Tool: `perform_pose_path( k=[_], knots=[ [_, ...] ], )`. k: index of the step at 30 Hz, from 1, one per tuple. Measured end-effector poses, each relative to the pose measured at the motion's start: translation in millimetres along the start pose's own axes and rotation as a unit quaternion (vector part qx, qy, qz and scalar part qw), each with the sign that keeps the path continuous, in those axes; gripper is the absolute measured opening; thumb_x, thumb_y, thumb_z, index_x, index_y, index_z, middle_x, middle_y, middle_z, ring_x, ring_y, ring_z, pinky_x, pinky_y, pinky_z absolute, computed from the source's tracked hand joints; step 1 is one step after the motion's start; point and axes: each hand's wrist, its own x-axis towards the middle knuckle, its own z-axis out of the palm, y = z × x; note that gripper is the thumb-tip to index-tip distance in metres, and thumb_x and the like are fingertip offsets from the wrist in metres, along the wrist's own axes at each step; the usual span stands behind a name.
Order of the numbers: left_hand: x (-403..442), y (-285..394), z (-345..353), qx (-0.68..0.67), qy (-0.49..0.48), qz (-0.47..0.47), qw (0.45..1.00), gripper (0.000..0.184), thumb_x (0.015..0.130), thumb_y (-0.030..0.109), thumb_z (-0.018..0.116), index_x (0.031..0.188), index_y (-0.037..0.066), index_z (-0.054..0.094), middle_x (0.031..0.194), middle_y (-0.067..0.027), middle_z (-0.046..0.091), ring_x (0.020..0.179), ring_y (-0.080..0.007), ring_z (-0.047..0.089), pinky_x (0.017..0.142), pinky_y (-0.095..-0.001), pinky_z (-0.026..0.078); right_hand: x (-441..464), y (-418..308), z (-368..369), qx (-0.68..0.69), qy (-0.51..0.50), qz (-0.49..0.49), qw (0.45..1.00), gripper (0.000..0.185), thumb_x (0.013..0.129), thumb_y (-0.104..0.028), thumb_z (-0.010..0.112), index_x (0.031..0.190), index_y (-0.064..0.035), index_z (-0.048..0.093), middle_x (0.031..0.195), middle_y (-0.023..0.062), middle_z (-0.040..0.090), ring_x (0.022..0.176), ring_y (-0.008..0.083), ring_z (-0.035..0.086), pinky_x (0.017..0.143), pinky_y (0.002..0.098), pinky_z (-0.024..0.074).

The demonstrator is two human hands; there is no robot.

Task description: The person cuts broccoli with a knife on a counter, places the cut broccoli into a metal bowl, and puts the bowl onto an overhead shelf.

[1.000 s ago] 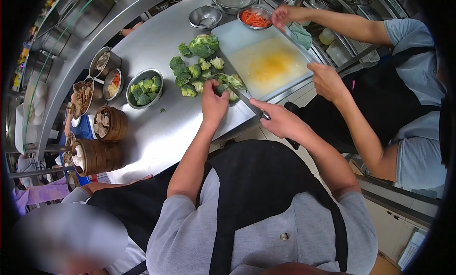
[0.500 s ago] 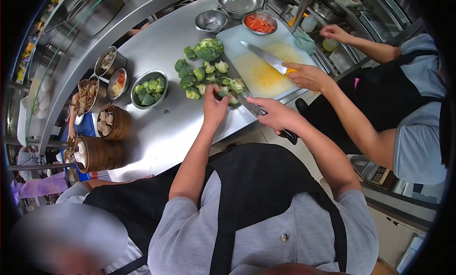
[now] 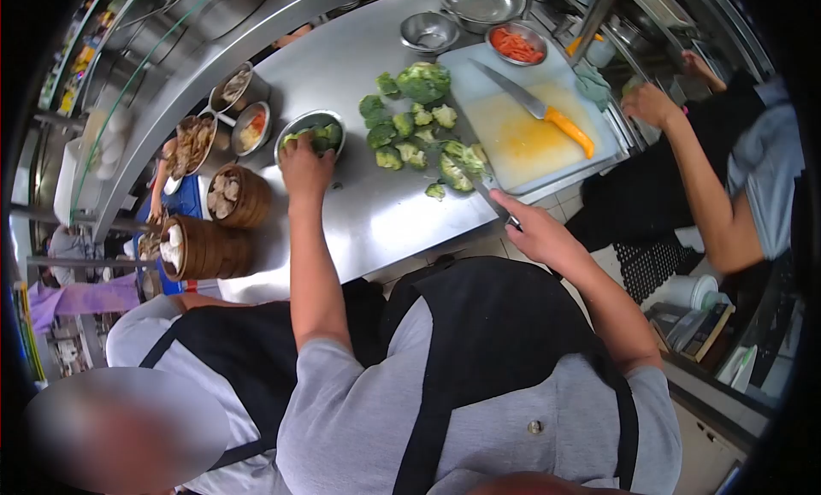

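My left hand is over the near side of a metal bowl of broccoli florets, its fingers reaching in among them. Its fingertips are hidden, so any grip there cannot be made out. My right hand is closed round the dark handle of a knife, whose blade points at a large broccoli piece near the table's front edge. Cut florets lie in a loose group on the metal table, with a bigger broccoli head behind them.
A yellow-handled knife lies on the white cutting board. Behind are a bowl of orange-red strips and a metal bowl. Bamboo steamers and food containers stand left. One person is at the right, another at the left.
My left hand has moved from the broccoli pile to the bowl. The co-worker has put the yellow-handled knife on the board and drawn back. The view has shifted.
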Motion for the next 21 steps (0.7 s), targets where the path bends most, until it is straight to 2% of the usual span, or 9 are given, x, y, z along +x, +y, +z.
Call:
perform_pose_path(
  k=[3,4,5,7,11,13,15,17,21],
  knots=[
    [2.1,38.5,-6.0,0.009,0.058,0.046,0.997,0.046,0.086,0.013,0.079,0.130,0.006,0.067,0.121,-0.0187,0.068,0.112,-0.0382,0.065,0.100,-0.0518,0.052,-6.4,-4.7,-5.3,-0.041,-0.036,0.009,0.998,0.070,0.096,-0.006,0.058,0.164,-0.0130,0.041,0.099,0.0298,0.070,0.091,0.0472,0.068,0.083,0.0548,0.0521],
    [-2.4,65.0,-4.3,-0.174,-0.036,-0.013,0.984,0.046,0.087,0.013,0.077,0.132,0.006,0.067,0.121,-0.0168,0.069,0.108,-0.0341,0.066,0.098,-0.0482,0.053,-8.0,-10.0,-7.1,-0.052,-0.048,0.035,0.997,0.070,0.096,-0.005,0.058,0.163,-0.0127,0.040,0.095,0.0301,0.069,0.090,0.0489,0.067,0.082,0.0575,0.0513],
    [-7.8,86.9,0.4,-0.347,-0.126,-0.075,0.926,0.047,0.089,0.013,0.075,0.134,0.006,0.066,0.121,-0.0148,0.069,0.104,-0.0300,0.068,0.095,-0.0446,0.055,-11.0,-12.2,-9.2,-0.054,-0.050,0.040,0.997,0.070,0.096,-0.005,0.058,0.163,-0.0127,0.040,0.095,0.0301,0.069,0.090,0.0489,0.067,0.082,0.0575,0.0513],
    [-17.0,107.1,43.4,-0.427,-0.215,0.017,0.878,0.050,0.090,0.013,0.072,0.140,0.009,0.066,0.121,-0.0109,0.071,0.097,-0.0223,0.068,0.088,-0.0373,0.056,-14.6,-15.9,-14.4,-0.075,-0.062,0.035,0.995,0.070,0.095,-0.005,0.059,0.163,-0.0119,0.041,0.093,0.0291,0.070,0.087,0.0491,0.068,0.081,0.0583,0.0526],
    [-10.2,144.7,66.7,-0.468,-0.333,0.035,0.818,0.054,0.090,0.009,0.068,0.144,0.011,0.065,0.125,-0.0103,0.071,0.098,-0.0202,0.069,0.087,-0.0350,0.056,-26.3,-23.2,-25.7,-0.140,-0.057,0.017,0.988,0.069,0.096,-0.005,0.057,0.162,-0.0128,0.043,0.090,0.0268,0.071,0.083,0.0468,0.069,0.078,0.0578,0.0547],
    [4.2,154.4,61.6,-0.373,-0.531,0.000,0.761,0.063,0.087,0.007,0.070,0.149,0.012,0.060,0.127,-0.0088,0.069,0.115,-0.0200,0.065,0.099,-0.0327,0.052,-30.5,-30.7,-31.1,-0.168,-0.080,0.067,0.980,0.066,0.097,-0.006,0.055,0.162,-0.0140,0.045,0.086,0.0265,0.070,0.083,0.0455,0.069,0.077,0.0562,0.0554],
    [2.3,155.4,68.4,-0.403,-0.502,0.024,0.765,0.061,0.087,0.009,0.071,0.148,0.011,0.061,0.122,-0.0074,0.069,0.104,-0.0177,0.065,0.092,-0.0328,0.054,-37.6,-30.6,-33.9,-0.174,-0.081,0.081,0.978,0.067,0.097,-0.006,0.056,0.162,-0.0148,0.045,0.084,0.0267,0.069,0.082,0.0452,0.069,0.076,0.0560,0.0556],
    [1.8,158.4,64.9,-0.407,-0.511,-0.025,0.757,0.056,0.089,0.011,0.071,0.144,0.009,0.063,0.118,-0.0066,0.068,0.096,-0.0148,0.064,0.083,-0.0325,0.055,-45.0,-31.7,-37.3,-0.174,-0.079,0.082,0.978,0.067,0.097,-0.006,0.056,0.162,-0.0150,0.045,0.082,0.0266,0.069,0.081,0.0453,0.069,0.076,0.0560,0.0555],
    [-7.7,164.6,70.1,-0.371,-0.540,-0.082,0.751,0.051,0.088,0.012,0.074,0.138,0.006,0.066,0.116,-0.0058,0.068,0.093,-0.0122,0.063,0.079,-0.0315,0.055,-54.3,-27.2,-40.3,-0.162,-0.075,0.089,0.980,0.067,0.097,-0.007,0.057,0.162,-0.0154,0.045,0.077,0.0259,0.067,0.076,0.0457,0.068,0.074,0.0565,0.0552]
  ],
)
